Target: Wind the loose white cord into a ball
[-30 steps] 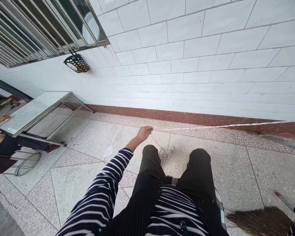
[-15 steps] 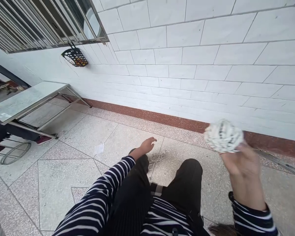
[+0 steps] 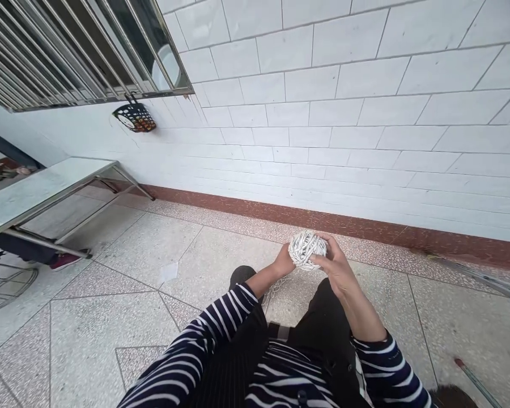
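Observation:
A ball of white string (image 3: pixel 307 250) sits between my two hands, above my knees. My right hand (image 3: pixel 339 271) grips it from the right, with the thumb across its front and the fingers along the top and far side. On the ball's left side is my left hand (image 3: pixel 283 262), whose fingers go out of sight behind it. Below, loose string (image 3: pixel 274 290) lies in a loose heap on the floor between my legs, partly covered by my left hand and knee.
A white tiled wall (image 3: pixel 318 136) rises ahead. To the left stands a metal-legged table (image 3: pixel 53 180), with another person's shoe (image 3: pixel 67 260) beneath it. A black basket (image 3: pixel 136 118) hangs under the barred window. Paper (image 3: pixel 169 273) lies on the floor; metal poles (image 3: pixel 488 282) lie at right.
My right hand has brought the ball of string from the far right in to the middle. My left hand, empty before, has come up against its left side.

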Available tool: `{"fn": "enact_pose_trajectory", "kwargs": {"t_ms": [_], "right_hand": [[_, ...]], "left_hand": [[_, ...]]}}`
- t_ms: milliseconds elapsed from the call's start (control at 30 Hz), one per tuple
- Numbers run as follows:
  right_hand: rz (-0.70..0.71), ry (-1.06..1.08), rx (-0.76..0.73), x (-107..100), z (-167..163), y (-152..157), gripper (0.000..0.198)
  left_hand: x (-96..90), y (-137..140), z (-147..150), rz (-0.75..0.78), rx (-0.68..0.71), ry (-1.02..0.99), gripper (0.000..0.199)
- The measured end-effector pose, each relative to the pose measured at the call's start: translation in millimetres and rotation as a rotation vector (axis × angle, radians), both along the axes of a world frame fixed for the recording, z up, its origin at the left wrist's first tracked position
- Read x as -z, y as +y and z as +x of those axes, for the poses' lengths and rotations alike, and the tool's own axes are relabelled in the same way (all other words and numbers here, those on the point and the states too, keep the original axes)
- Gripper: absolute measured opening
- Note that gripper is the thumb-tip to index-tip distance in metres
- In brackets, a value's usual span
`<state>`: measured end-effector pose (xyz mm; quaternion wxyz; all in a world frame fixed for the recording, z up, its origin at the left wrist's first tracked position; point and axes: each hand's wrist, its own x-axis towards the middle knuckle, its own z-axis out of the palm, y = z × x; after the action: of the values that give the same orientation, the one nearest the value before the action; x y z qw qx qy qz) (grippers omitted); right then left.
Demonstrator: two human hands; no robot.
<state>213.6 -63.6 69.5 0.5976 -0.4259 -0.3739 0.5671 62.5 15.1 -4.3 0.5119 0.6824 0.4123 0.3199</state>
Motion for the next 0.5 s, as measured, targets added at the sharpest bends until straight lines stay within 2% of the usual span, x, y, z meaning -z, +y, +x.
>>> {"fn": "enact_pose_trajectory", "kwargs": {"t_ms": [133,233,367,500], "right_hand": [[-0.023,0.005,-0.029,-4,-6,-12,0.037],[-0.121,0.125,-0.066,-9,-8,-21,0.042],[-0.220,0.249,0.040,-20,-5,-29,0.046],[-0.231,0.187,0.121,-37,-2,-34,0.052]], "left_hand": [[1.4,-4,-18,0.050,-0.021,0.076,0.017],[-0.4,-1,-39,0.174,-0.042,0.181,0.022],[7.1,6,-66,0.359,-0.074,0.386,0.023],[20.7,10,-81,0.386,-0.086,0.431,0.023]]}}
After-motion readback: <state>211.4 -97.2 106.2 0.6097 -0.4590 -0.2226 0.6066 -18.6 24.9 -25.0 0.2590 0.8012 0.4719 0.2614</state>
